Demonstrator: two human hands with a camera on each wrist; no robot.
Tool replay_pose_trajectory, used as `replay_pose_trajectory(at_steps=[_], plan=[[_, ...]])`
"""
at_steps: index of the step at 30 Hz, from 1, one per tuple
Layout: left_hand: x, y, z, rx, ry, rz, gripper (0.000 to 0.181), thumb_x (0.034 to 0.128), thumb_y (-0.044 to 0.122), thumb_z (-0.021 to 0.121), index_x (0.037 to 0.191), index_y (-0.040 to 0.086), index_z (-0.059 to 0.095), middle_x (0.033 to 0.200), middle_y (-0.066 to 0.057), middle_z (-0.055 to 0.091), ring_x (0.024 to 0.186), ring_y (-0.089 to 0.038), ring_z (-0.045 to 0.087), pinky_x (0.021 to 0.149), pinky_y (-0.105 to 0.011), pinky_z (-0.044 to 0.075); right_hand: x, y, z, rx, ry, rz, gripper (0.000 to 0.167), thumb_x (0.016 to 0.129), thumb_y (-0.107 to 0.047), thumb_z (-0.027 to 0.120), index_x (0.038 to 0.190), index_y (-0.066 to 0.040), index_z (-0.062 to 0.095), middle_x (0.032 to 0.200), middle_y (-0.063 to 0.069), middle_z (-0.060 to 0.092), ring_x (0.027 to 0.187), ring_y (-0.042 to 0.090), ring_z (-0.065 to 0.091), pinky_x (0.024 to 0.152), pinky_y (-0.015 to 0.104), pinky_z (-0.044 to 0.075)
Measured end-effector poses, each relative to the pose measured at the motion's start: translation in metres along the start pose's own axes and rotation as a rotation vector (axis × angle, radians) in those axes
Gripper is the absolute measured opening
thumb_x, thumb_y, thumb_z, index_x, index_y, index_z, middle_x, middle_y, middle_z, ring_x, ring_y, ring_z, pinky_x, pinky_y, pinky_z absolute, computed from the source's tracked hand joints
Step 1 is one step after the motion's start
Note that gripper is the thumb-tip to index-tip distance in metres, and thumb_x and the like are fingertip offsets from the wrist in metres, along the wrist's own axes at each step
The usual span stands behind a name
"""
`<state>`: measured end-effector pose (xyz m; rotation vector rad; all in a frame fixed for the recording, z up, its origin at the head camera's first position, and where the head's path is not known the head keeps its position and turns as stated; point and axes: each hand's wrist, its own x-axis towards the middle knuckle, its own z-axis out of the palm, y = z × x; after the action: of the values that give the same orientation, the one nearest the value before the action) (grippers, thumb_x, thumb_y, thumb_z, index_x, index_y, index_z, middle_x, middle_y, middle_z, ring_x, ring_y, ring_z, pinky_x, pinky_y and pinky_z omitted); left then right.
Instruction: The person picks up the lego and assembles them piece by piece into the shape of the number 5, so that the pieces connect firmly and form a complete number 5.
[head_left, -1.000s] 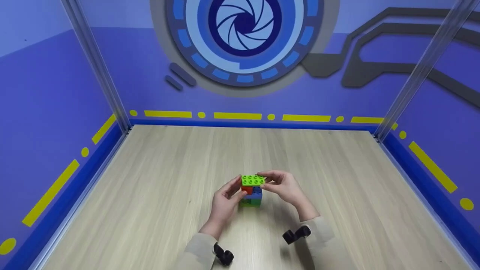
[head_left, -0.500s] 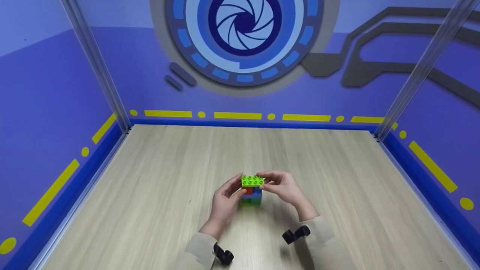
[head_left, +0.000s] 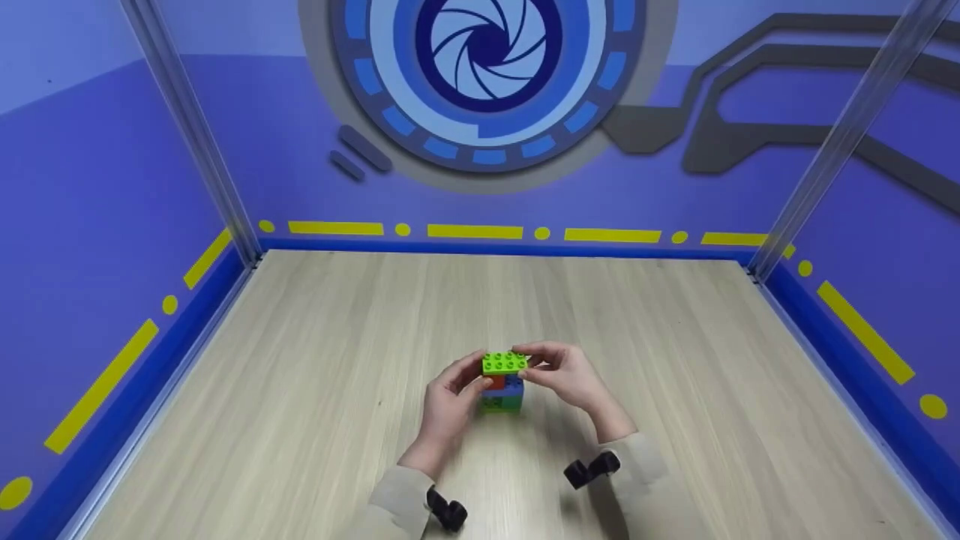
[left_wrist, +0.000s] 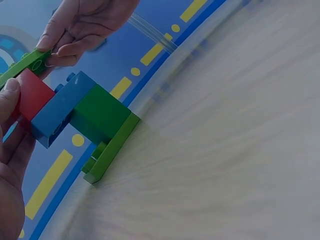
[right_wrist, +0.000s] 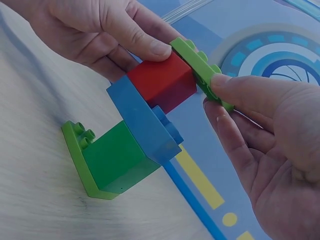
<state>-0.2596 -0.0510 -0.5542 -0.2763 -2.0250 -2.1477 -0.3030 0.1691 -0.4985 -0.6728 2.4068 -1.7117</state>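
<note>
A small tower of toy building bricks stands in front of me. At its foot is a thin light green brick point(right_wrist: 79, 162), under a dark green brick point(right_wrist: 120, 161); a blue brick point(right_wrist: 140, 120) and a red brick point(right_wrist: 164, 81) sit above. A thin lime green brick point(head_left: 505, 364) lies across the red one and juts out to the right. With thumb and fingers, my left hand point(head_left: 448, 405) holds the red brick from the left. My right hand point(head_left: 570, 376) pinches the lime brick's right end. Whether that brick is fully seated, I cannot tell.
The tower stands on a light wooden tabletop point(head_left: 360, 337). Blue-purple panels with yellow marks point(head_left: 475, 232) rise behind and on both sides. Black wrist mounts point(head_left: 448, 511) sit on both sleeves.
The lime green brick has come down slightly, covering more of the red brick in the head view. Both hands keep their grips and have barely moved.
</note>
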Motion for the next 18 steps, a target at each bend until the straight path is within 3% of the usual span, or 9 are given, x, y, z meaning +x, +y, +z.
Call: replay_pose_trajectory(at_steps=[6,18], plan=[[0.0003,-0.0004,0.0001,-0.011,0.013,-0.006,0.045,0.0934,0.018,0.074,0.138,0.016,0.066,0.137,-0.010,0.067,0.126,-0.022,0.065,0.100,-0.020,0.057,0.0010,-0.0005,0.0003,-0.011,-0.003,-0.003,0.034,0.093,-0.008,0.075,0.127,-0.003,0.072,0.123,0.020,0.073,0.095,0.012,0.066,0.079,0.016,0.058],[-0.0010,0.0008,0.0014,-0.003,0.028,0.002,0.044,0.0929,0.016,0.075,0.136,0.013,0.067,0.134,-0.007,0.068,0.123,-0.016,0.066,0.101,-0.021,0.056,0.0003,0.0016,-0.0001,-0.018,-0.014,-0.038,0.033,0.094,-0.007,0.074,0.127,-0.004,0.072,0.125,0.019,0.072,0.101,0.015,0.068,0.083,0.017,0.059]])
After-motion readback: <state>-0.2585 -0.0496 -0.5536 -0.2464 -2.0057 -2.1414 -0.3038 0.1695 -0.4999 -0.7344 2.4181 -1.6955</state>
